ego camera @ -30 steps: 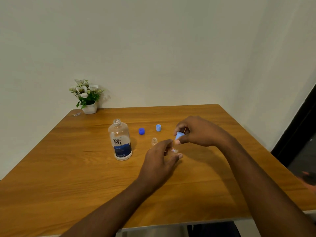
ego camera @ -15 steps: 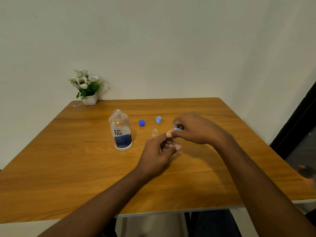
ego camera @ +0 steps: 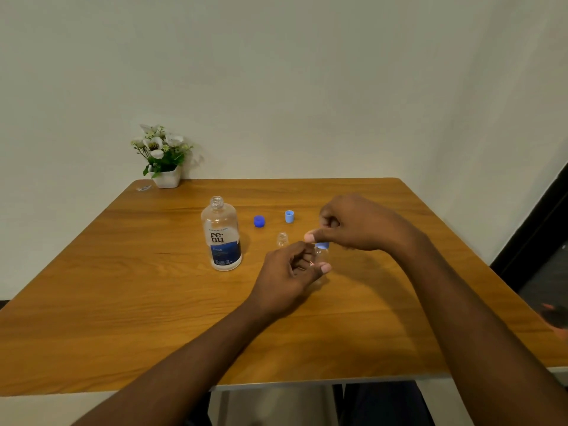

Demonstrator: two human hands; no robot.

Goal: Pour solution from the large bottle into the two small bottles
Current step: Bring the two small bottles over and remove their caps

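The large clear bottle (ego camera: pixel 222 238) with a blue label stands uncapped on the wooden table (ego camera: pixel 123 302). Its dark blue cap (ego camera: pixel 259 221) lies to its right. My left hand (ego camera: pixel 292 273) grips a small clear bottle (ego camera: pixel 321 256), mostly hidden by my fingers. My right hand (ego camera: pixel 353 224) pinches a light blue cap (ego camera: pixel 321 245) sitting on that bottle's neck. A second small clear bottle (ego camera: pixel 282 239) stands uncapped just behind my left hand. A second light blue cap (ego camera: pixel 289 216) stands on the table further back.
A white pot of flowers (ego camera: pixel 163 158) sits at the table's far left corner, with a small clear scrap (ego camera: pixel 143 188) beside it. The table's right edge borders a dark doorway (ego camera: pixel 541 241).
My right hand has lowered the light blue cap onto the neck of the small bottle held in my left hand. The view has tilted up slightly.
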